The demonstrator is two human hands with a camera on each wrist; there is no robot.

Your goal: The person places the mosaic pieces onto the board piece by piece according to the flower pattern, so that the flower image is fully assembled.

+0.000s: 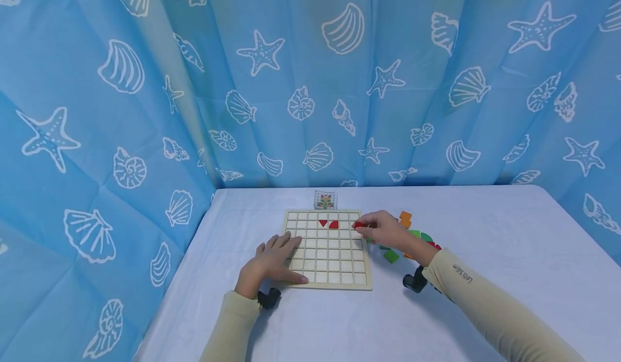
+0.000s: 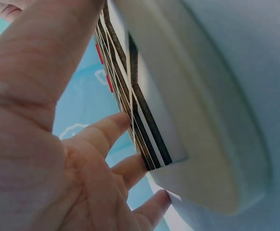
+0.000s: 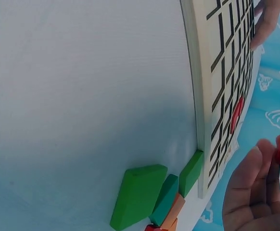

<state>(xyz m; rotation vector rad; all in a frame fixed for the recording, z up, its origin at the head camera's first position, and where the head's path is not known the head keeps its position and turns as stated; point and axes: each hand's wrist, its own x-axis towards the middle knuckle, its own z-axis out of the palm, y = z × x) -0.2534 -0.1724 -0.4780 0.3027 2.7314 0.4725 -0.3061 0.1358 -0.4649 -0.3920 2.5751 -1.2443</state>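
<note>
Toward the upper right of the grid board (image 1: pixel 330 286), your right grip (image 1: pixel 385 229) pinches a red piece (image 1: pixel 358 225), shape hard to tell; your left grip (image 1: pixel 275 259) lies spread on the board. Looks like placing, so next calls for squaring it to the grid.

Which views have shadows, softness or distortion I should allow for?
Head: soft shadow beneath the right sleeve; left wrist: the board looms steeply foreshortened, its near rim soft; right wrist: bluish shadow across the white tabletop, board edge bowed.
</note>
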